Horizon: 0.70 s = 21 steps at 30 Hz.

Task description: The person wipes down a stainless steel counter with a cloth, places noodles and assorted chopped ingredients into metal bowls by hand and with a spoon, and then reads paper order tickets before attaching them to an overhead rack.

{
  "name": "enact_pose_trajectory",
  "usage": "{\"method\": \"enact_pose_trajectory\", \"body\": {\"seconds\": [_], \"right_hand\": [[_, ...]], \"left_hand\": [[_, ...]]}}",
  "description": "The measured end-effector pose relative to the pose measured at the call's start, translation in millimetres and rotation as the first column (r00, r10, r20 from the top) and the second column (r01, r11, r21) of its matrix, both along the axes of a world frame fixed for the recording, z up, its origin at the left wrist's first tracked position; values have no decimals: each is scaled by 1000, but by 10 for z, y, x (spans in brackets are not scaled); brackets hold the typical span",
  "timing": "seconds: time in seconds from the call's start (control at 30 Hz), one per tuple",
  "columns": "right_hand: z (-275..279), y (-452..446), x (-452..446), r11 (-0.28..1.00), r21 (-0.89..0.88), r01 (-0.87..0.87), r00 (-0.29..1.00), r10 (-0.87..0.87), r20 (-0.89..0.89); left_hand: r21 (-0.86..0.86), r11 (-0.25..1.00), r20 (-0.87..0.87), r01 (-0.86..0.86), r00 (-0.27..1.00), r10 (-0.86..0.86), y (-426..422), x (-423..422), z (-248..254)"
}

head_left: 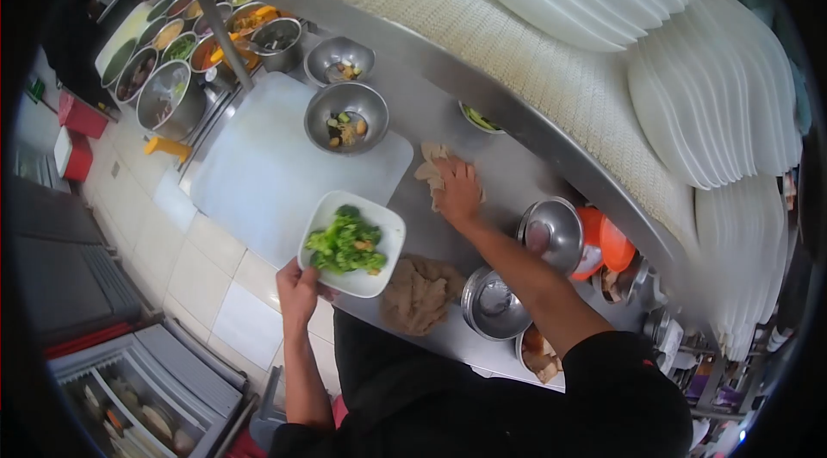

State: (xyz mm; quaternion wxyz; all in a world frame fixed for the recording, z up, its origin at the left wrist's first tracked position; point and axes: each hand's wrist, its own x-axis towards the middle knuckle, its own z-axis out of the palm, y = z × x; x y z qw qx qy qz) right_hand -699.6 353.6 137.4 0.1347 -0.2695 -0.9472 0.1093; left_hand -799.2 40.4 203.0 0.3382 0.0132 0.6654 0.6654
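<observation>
My left hand [299, 290] is closed on the lower left corner of a square white bowl [392, 234]. Green broccoli [346, 241] with a few small brown bits lies in the bowl, which is held over the near edge of the steel counter [431, 238]. Farther right, my right hand [459, 188] presses on a crumpled tan cloth [433, 167] on the counter, its fingers partly curled over it. A second, brown cloth [420, 294] lies bunched up beside the bowl.
A white cutting board [258, 152] lies to the left, with a steel bowl of chopped ingredients [346, 100] on it. Steel bowls [495, 307] stand near my right forearm. Stacked white plates [715, 87] fill the shelf above. Ingredient containers [172, 100] line the far left.
</observation>
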Motion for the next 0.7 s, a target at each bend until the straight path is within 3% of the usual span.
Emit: {"method": "enact_pose_trajectory", "body": {"seconds": [0.1,0.23,0.3,0.33,0.37,0.4,0.43,0.47,0.5,0.57,0.7], "right_hand": [[-17,-35,31,999,-9,30,990,-29,138],[-199,20,165,998,-3,-67,995,67,71],[-98,-5,216,950,-309,-53,996,75,57],[86,-55,204,950,-307,-58,994,83,70],[373,-124,156,680,-689,252,954,-293,60],[576,-135,121,364,-896,255,897,-436,78],[781,-146,84,23,-978,208,785,-600,153],[932,-107,66,-128,-992,8,781,-619,86],[1052,-115,16,-129,-992,14,785,-613,91],[1267,-173,-147,-254,-950,-180,755,-655,32],[1737,-627,-940,-271,-944,-188,848,-529,-17]], "left_hand": [[4,995,-17,-95,995,95,-207,-175,-60],[39,985,-32,-167,985,168,-319,-415,-141],[54,987,-59,-151,986,155,-312,-530,-211],[63,987,-86,-148,984,153,-319,-581,-256],[65,987,-80,-144,986,149,-308,-633,-276],[59,985,-68,-160,984,164,-278,-675,-280],[58,984,-44,-169,984,172,-213,-726,-268],[63,982,-24,-177,984,178,-152,-766,-267],[61,981,-19,-185,982,186,-108,-809,-283],[71,993,-27,-95,995,97,-36,-872,-351],[74,995,-3,-73,997,74,13,-936,-548]]}}
